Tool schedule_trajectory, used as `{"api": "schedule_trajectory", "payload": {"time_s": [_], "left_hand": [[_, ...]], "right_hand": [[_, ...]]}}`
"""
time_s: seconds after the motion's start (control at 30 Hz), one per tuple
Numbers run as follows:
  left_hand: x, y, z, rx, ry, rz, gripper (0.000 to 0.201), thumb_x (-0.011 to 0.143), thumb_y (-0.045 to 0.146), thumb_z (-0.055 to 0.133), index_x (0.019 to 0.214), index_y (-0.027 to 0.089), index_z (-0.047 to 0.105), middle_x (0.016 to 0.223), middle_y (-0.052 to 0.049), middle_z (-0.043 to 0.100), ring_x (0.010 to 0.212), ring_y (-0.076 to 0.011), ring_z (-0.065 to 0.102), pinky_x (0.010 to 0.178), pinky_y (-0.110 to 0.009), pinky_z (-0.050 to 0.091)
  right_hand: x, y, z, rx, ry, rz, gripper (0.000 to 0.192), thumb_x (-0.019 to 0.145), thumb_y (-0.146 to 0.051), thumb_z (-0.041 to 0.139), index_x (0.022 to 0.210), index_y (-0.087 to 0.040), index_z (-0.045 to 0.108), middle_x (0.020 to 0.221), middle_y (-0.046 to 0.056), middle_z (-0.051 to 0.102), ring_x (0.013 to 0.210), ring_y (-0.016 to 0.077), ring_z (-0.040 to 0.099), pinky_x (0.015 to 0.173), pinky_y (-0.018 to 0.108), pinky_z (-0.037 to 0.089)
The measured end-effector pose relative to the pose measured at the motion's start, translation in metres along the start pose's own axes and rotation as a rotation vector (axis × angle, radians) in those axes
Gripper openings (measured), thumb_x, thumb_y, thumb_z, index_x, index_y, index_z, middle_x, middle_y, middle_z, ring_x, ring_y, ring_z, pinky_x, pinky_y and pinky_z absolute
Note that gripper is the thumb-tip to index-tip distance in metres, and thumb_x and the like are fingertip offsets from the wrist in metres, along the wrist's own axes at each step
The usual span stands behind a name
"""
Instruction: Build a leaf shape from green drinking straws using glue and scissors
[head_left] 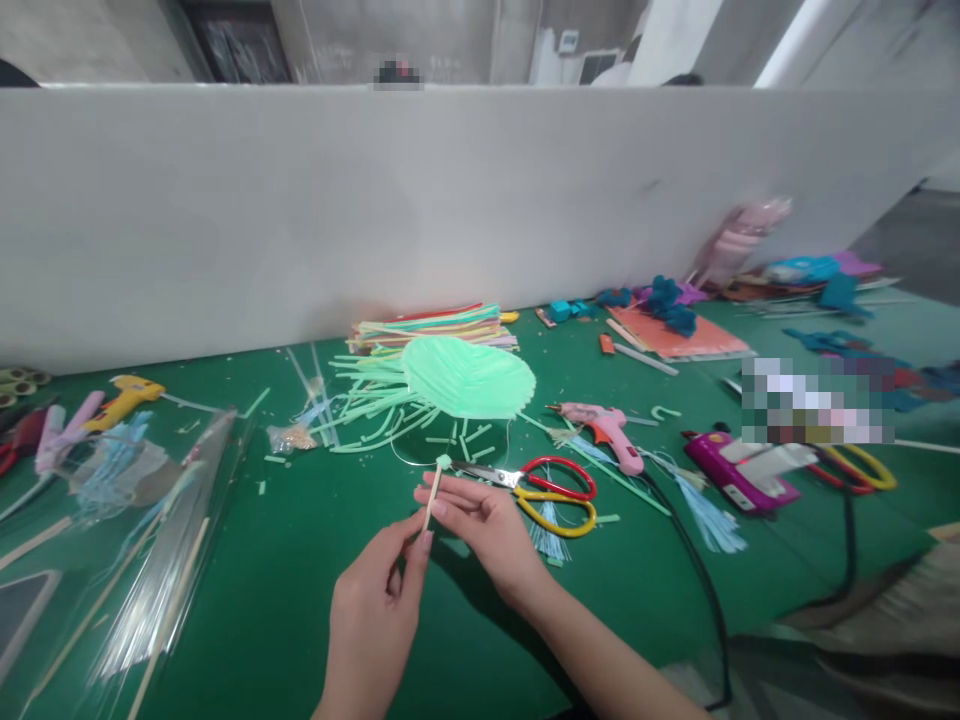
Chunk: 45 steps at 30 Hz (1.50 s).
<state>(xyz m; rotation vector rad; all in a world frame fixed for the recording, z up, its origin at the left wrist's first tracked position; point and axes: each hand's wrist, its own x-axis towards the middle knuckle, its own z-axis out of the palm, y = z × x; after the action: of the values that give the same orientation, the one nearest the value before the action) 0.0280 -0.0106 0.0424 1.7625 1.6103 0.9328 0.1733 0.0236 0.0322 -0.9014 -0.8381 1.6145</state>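
Between the fingertips of my left hand (377,592) is the lower part of a thin pale wooden stick (434,490). My right hand (501,538) pinches the same stick a little higher up. A small mint-green tuft (444,462) sits on the stick's upper end; how it is fastened I cannot make out. Just beyond my right fingers lie scissors (559,492) with one red and one yellow handle, blades pointing left. A large mint-green leaf shape (471,378) rests farther back, over a bundle of green strips (375,395).
A pink glue gun (611,435) lies right of the scissors, its black cord running down the table (277,620). A purple-and-white device (739,475) stands farther right. On the left are a yellow glue gun (127,397) and clear plastic sleeves (169,560). A grey partition (300,220) closes off the back.
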Motion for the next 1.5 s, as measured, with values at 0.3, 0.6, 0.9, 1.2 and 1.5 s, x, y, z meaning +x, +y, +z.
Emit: {"api": "schedule_trajectory", "payload": {"time_s": [0.3, 0.6, 0.9, 1.2, 1.5], "left_hand": [[-0.004, 0.001, 0.001, -0.135, -0.056, -0.130, 0.042, 0.088, 0.052, 0.051, 0.108, 0.020, 0.069, 0.070, -0.002, 0.065, 0.057, -0.0154, 0.055, 0.053, -0.025, 0.044], [-0.003, 0.004, 0.006, -0.170, -0.134, -0.159, 0.047, 0.091, 0.053, 0.045, 0.115, 0.019, 0.065, 0.064, 0.000, 0.058, 0.050, -0.0159, 0.049, 0.047, -0.026, 0.038], [-0.011, 0.009, 0.006, 0.035, -0.138, -0.070, 0.035, 0.095, 0.046, 0.035, 0.105, 0.024, 0.061, 0.095, -0.008, 0.071, 0.077, -0.0228, 0.066, 0.068, -0.032, 0.048], [-0.014, 0.008, 0.003, -0.075, -0.084, -0.190, 0.046, 0.090, 0.058, 0.041, 0.113, 0.023, 0.059, 0.087, -0.007, 0.069, 0.081, -0.0245, 0.067, 0.066, -0.032, 0.050], [-0.002, -0.016, -0.014, -0.221, -0.051, -0.260, 0.052, 0.091, 0.061, 0.036, 0.106, 0.021, 0.064, 0.092, -0.009, 0.068, 0.078, -0.0214, 0.064, 0.063, -0.030, 0.052]], "right_hand": [[0.000, 0.002, -0.002, 0.043, -0.022, -0.011, 0.039, 0.077, -0.040, 0.077, 0.109, -0.018, 0.072, 0.100, 0.011, 0.076, 0.094, 0.0227, 0.070, 0.094, 0.041, 0.049], [0.000, 0.002, 0.003, 0.061, -0.038, 0.035, 0.030, 0.081, -0.041, 0.073, 0.096, -0.015, 0.073, 0.088, 0.008, 0.076, 0.079, 0.0163, 0.070, 0.079, 0.029, 0.051], [-0.002, -0.006, 0.011, 0.135, 0.078, -0.117, 0.025, 0.085, -0.041, 0.068, 0.092, -0.017, 0.067, 0.070, 0.001, 0.067, 0.069, 0.0154, 0.067, 0.069, 0.028, 0.052], [0.010, -0.051, 0.007, 0.134, 0.107, -0.239, 0.022, 0.091, -0.044, 0.058, 0.091, -0.022, 0.056, 0.056, -0.010, 0.027, 0.046, 0.0056, 0.020, 0.041, 0.017, 0.017], [0.014, -0.073, -0.018, -0.535, 0.052, -0.209, 0.027, 0.095, -0.043, 0.044, 0.082, -0.020, 0.053, 0.056, -0.008, 0.027, 0.047, 0.0087, 0.021, 0.044, 0.021, 0.019]]}}
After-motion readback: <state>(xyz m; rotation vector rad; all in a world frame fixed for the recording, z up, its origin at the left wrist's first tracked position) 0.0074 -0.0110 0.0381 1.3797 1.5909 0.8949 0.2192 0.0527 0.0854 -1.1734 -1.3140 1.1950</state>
